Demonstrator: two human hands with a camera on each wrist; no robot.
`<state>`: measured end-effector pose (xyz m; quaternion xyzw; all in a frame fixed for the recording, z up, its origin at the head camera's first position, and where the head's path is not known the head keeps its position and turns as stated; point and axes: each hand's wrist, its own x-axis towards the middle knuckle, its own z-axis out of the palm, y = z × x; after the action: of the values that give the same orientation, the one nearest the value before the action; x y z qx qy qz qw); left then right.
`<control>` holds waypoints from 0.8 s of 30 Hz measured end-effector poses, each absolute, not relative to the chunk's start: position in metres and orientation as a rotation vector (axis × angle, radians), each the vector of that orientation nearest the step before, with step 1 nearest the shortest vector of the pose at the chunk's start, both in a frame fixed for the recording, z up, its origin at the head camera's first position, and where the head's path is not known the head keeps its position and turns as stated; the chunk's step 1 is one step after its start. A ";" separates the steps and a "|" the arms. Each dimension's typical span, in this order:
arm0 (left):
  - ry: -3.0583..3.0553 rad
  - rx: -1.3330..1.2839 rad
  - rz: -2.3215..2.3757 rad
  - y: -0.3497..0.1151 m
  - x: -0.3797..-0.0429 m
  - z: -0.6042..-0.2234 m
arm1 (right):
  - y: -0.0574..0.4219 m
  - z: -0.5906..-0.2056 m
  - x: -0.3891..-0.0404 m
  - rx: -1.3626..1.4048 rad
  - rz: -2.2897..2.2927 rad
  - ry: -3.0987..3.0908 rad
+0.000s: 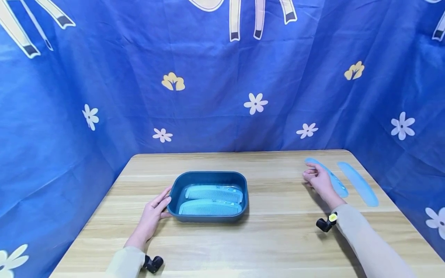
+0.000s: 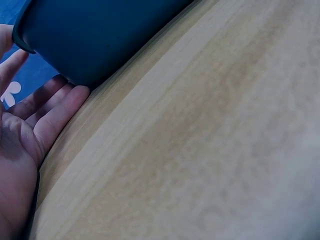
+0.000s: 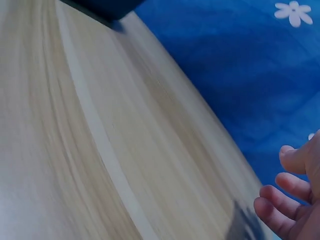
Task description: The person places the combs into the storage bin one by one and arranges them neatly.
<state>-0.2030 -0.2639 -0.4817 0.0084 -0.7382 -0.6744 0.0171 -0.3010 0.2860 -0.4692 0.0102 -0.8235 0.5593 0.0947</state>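
In the head view my left hand holds the left side of a dark blue plastic basin, thumb at the rim. The left wrist view shows other fingers against its lower outer wall. Two light blue combs lie inside the basin, a rear comb and a front comb. My right hand is over the right part of the table, beside and partly over a third comb. Its fingers are loosely bent with nothing between them. Further right lies another light blue comb.
The wood-grain table carries the basin and the combs. Blue fabric with white flowers hangs behind the table and along both sides. Each wrist wears a small black camera.
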 end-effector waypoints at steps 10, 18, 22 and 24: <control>-2.284 0.014 -2.100 -0.264 -0.202 -0.481 | 0.310 -0.470 -0.308 -0.184 1.455 -2.506; -2.278 0.016 -2.110 -0.265 -0.202 -0.480 | 0.327 -0.459 -0.306 -0.206 1.284 -2.573; -2.291 0.018 -2.103 -0.265 -0.201 -0.480 | 0.335 -0.459 -0.305 -0.153 1.144 -2.633; -2.295 0.020 -2.098 -0.265 -0.202 -0.479 | 0.338 -0.458 -0.306 -0.130 1.089 -2.680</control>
<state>-0.2018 -0.2650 -0.4795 0.0064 -0.7380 -0.6746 0.0158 -0.3065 0.3379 -0.4575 -0.0444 -0.9185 0.3732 0.1226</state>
